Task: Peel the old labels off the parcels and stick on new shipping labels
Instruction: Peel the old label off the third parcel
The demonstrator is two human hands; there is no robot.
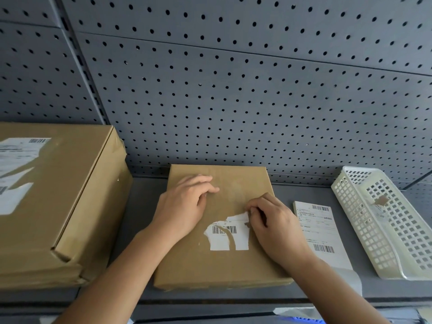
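Observation:
A flat brown cardboard parcel (233, 263) lies on the grey shelf in front of me. Torn remains of an old white label (228, 233) with a barcode stick to its top. My left hand (184, 202) rests flat on the parcel's upper left part, fingers slightly curled. My right hand (273, 220) pinches the upper right edge of the old label with its fingertips. A fresh shipping label sheet (320, 232) lies on the shelf just right of the parcel.
A large cardboard box (60, 202) with a partly torn label stands at the left. A white perforated plastic basket (383, 220) holding paper scraps sits at the right. A grey pegboard wall (233, 90) rises behind the shelf (140, 206).

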